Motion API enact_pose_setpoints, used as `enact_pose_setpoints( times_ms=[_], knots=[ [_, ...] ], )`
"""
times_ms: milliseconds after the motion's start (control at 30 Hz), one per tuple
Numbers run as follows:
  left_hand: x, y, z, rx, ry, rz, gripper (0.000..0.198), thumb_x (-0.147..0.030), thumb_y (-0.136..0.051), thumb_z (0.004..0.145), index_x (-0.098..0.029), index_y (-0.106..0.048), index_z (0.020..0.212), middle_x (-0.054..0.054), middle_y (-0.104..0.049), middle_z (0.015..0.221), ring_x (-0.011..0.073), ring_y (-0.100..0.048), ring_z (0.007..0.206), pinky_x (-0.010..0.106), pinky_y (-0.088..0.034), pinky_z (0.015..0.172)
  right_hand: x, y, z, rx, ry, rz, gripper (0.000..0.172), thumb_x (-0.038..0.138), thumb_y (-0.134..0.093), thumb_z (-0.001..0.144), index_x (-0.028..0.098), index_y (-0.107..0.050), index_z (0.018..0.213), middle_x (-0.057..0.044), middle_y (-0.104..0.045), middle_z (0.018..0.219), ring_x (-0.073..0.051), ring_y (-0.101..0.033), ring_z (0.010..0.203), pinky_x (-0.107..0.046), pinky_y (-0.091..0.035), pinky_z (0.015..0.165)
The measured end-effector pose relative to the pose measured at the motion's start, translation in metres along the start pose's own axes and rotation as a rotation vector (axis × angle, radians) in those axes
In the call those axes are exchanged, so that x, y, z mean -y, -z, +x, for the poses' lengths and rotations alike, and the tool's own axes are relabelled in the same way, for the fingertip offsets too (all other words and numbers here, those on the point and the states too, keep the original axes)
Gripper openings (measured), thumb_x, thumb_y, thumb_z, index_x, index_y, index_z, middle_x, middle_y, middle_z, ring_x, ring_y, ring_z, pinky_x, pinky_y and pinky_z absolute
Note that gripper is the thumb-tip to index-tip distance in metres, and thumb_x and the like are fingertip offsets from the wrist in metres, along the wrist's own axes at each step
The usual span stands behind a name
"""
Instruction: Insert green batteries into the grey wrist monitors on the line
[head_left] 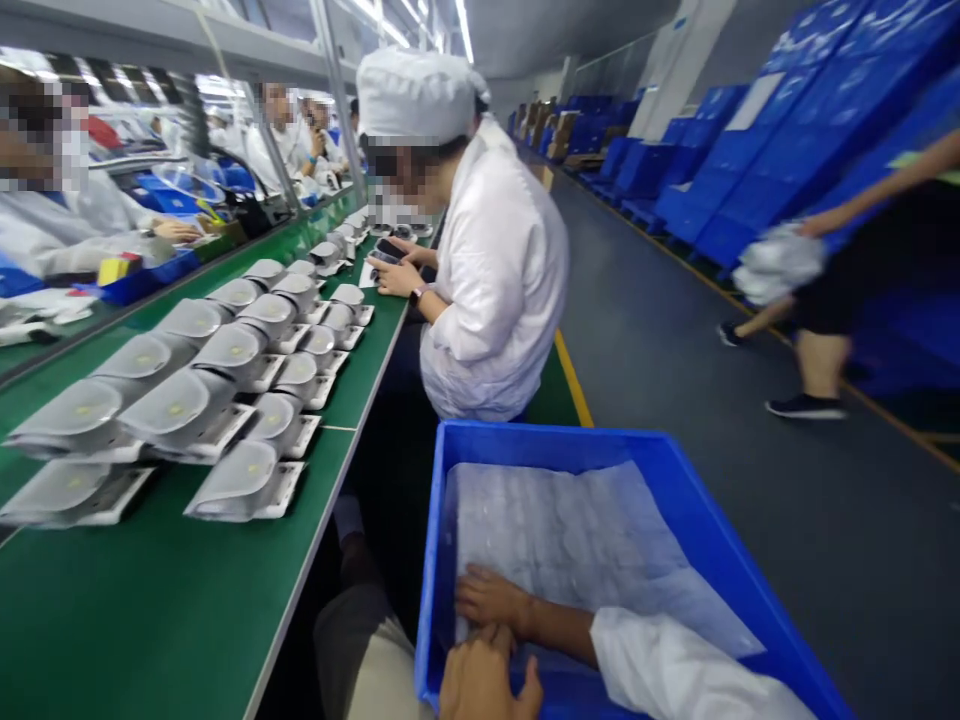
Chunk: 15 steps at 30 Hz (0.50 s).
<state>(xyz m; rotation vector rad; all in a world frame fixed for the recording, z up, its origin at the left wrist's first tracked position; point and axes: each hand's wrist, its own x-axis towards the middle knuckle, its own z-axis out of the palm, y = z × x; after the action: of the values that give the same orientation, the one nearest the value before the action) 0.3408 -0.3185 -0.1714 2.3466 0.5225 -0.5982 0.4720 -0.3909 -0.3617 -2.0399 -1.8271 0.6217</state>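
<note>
A blue plastic bin (555, 433) stands beside the bench, close in front of me. Inside it lies a whitish translucent packing sheet (570, 520) over rows of things that show only faintly. My right hand (491, 602) rests on the sheet's left part, fingers stretched out and holding nothing I can see. Just below it, at the bin's near left side, is my left hand (480, 680), fingers bent forward and thumb apart. Its fingertips are partly hidden near the right hand. Several grey-white pouches (232, 470) with white cards stand in rows on the green bench.
A co-worker (495, 250) in white cap and coat sits at the green bench (150, 620), holding a dark device. Other people work across the bench. Blue bins (780, 130) are stacked along the right, where a person (825, 290) walks the grey aisle (675, 330) carrying something whitish.
</note>
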Motion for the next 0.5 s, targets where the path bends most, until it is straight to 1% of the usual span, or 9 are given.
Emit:
enact_pose_setpoints(
  times_ms=[33, 67, 100, 133, 200, 267, 367, 433, 500],
  knots=[
    [0.000, 0.002, 0.002, -0.001, -0.022, 0.018, 0.035, -0.043, -0.049, 0.093, -0.023, -0.071, 0.111, 0.009, -0.075, 0.115, 0.0305, -0.070, 0.111, 0.041, -0.049, 0.096, -0.007, 0.010, -0.023, -0.016, -0.083, -0.019, 0.047, 0.028, -0.063, 0.087, 0.026, -0.070, 0.133, -0.009, -0.070, 0.139, -0.028, -0.058, 0.136, -0.051, -0.034, 0.126],
    [0.000, 0.004, 0.003, -0.002, -0.046, 0.031, 0.034, -0.042, -0.048, 0.094, -0.023, -0.071, 0.110, 0.009, -0.075, 0.113, 0.0294, -0.071, 0.108, 0.039, -0.050, 0.093, -0.015, 0.020, -0.049, -0.028, -0.210, -0.045, 0.056, 0.027, -0.060, 0.089, 0.021, -0.062, 0.145, -0.014, -0.061, 0.151, -0.031, -0.050, 0.146, -0.054, -0.029, 0.129],
    [0.000, 0.006, 0.005, 0.001, -0.068, 0.043, 0.033, -0.041, -0.047, 0.095, -0.023, -0.071, 0.109, 0.008, -0.075, 0.112, 0.0283, -0.071, 0.107, 0.038, -0.050, 0.091, -0.023, 0.031, -0.077, -0.038, -0.368, -0.075, 0.062, 0.025, -0.055, 0.091, 0.016, -0.055, 0.152, -0.018, -0.053, 0.159, -0.033, -0.043, 0.152, -0.057, -0.026, 0.130],
    [0.000, 0.008, 0.006, 0.007, -0.081, 0.051, 0.032, -0.040, -0.047, 0.095, -0.023, -0.071, 0.108, 0.007, -0.075, 0.112, 0.0273, -0.072, 0.105, 0.036, -0.050, 0.089, -0.031, 0.041, -0.106, -0.031, -0.539, -0.098, 0.065, 0.022, -0.052, 0.092, 0.012, -0.050, 0.156, -0.021, -0.048, 0.162, -0.035, -0.039, 0.154, -0.056, -0.026, 0.130],
    [-0.001, 0.010, 0.006, 0.022, -0.098, 0.064, 0.029, -0.038, -0.048, 0.095, -0.024, -0.071, 0.106, 0.006, -0.076, 0.109, 0.0257, -0.073, 0.102, 0.034, -0.050, 0.086, -0.046, 0.059, -0.160, 0.002, -0.789, -0.119, 0.066, 0.017, -0.049, 0.090, 0.008, -0.050, 0.156, -0.025, -0.050, 0.159, -0.035, -0.047, 0.149, -0.050, -0.035, 0.126],
    [-0.001, 0.012, 0.006, 0.022, -0.109, 0.074, 0.029, -0.038, -0.048, 0.096, -0.024, -0.071, 0.106, 0.006, -0.076, 0.108, 0.0250, -0.073, 0.100, 0.034, -0.049, 0.086, -0.057, 0.070, -0.202, 0.032, -0.922, -0.117, 0.064, 0.015, -0.049, 0.088, 0.006, -0.056, 0.151, -0.028, -0.056, 0.152, -0.036, -0.057, 0.140, -0.047, -0.044, 0.119],
    [0.000, 0.013, 0.006, 0.007, -0.124, 0.085, 0.030, -0.038, -0.045, 0.099, -0.023, -0.070, 0.106, 0.006, -0.076, 0.108, 0.0246, -0.073, 0.101, 0.034, -0.049, 0.086, -0.065, 0.070, -0.239, 0.070, -1.095, -0.092, 0.061, 0.023, -0.058, 0.085, 0.012, -0.063, 0.145, -0.027, -0.059, 0.149, -0.038, -0.062, 0.136, -0.050, -0.048, 0.114],
    [0.000, 0.014, 0.006, 0.012, -0.128, 0.091, 0.029, -0.037, -0.045, 0.099, -0.023, -0.069, 0.106, 0.005, -0.076, 0.108, 0.0238, -0.073, 0.102, 0.033, -0.049, 0.086, -0.066, 0.063, -0.248, 0.091, -1.185, -0.046, 0.066, 0.034, -0.068, 0.080, 0.015, -0.065, 0.143, -0.026, -0.065, 0.143, -0.039, -0.067, 0.130, -0.050, -0.052, 0.110],
    [0.000, 0.014, 0.006, 0.029, -0.136, 0.103, 0.028, -0.035, -0.045, 0.099, -0.023, -0.069, 0.107, 0.005, -0.076, 0.110, 0.0235, -0.073, 0.103, 0.032, -0.050, 0.086, -0.067, 0.057, -0.249, 0.107, -1.232, 0.020, 0.075, 0.043, -0.080, 0.069, 0.019, -0.069, 0.139, -0.021, -0.075, 0.128, -0.037, -0.075, 0.115, -0.047, -0.059, 0.099]
  ],
)
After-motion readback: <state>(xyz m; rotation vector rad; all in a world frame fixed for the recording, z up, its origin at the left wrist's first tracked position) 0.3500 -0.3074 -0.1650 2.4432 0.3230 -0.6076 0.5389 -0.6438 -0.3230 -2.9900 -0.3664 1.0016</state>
